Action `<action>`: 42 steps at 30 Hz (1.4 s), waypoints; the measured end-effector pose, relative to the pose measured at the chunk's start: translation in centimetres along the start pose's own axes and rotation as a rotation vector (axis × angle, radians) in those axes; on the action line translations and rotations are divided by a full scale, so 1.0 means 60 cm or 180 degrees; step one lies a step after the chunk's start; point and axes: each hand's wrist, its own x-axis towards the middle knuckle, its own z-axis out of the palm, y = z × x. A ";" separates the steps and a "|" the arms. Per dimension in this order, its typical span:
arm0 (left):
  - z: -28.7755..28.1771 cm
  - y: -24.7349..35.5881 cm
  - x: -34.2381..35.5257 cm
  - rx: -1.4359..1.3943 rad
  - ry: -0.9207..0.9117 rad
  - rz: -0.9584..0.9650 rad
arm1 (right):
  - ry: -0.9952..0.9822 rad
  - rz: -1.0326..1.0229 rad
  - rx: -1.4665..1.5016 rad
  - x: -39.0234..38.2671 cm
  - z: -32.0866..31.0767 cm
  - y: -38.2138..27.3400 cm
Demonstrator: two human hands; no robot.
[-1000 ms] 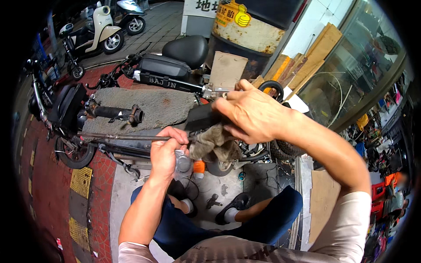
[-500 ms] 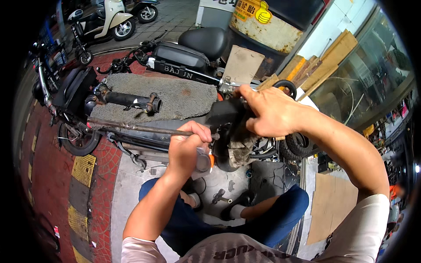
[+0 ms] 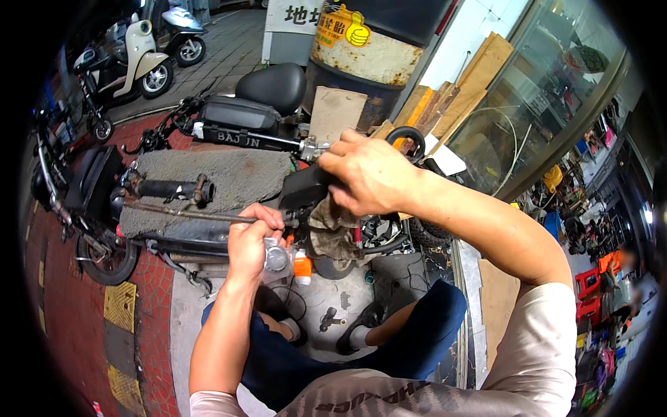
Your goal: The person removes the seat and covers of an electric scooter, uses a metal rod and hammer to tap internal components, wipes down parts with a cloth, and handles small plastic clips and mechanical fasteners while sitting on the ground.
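Metal rod (image 3: 184,212), slim and brown, is held near its right end in the left hand (image 3: 250,240), with the fingers closed around it. From there it is extended leftward along the near edge of a grey carpet mat (image 3: 253,174). A clear plastic piece (image 3: 276,259), round in outline, is seen just beside the left hand's right edge; whether it is touched cannot be told.

Farther right, the right hand (image 3: 368,170) is bent over the right end of a black box (image 3: 302,187). Its fingers are curled, but what is gripped by them cannot be told. A soiled cloth (image 3: 330,233) is draped just below the right hand, on the near side of the box.

On the mat's left half, a dark metal tube (image 3: 170,189) is laid. An orange bottle (image 3: 302,267) is placed nearer, below the cloth. On the floor between the feet, a metal fitting (image 3: 331,320) is left. Beyond the mat, a black bicycle seat (image 3: 271,89) is seen, with a rusty barrel (image 3: 365,69) to its right.
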 end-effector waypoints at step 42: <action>0.181 -0.020 0.019 0.0758 -0.0490 -0.0320 | -0.0534 -0.1184 0.0990 -0.183 -0.109 -0.079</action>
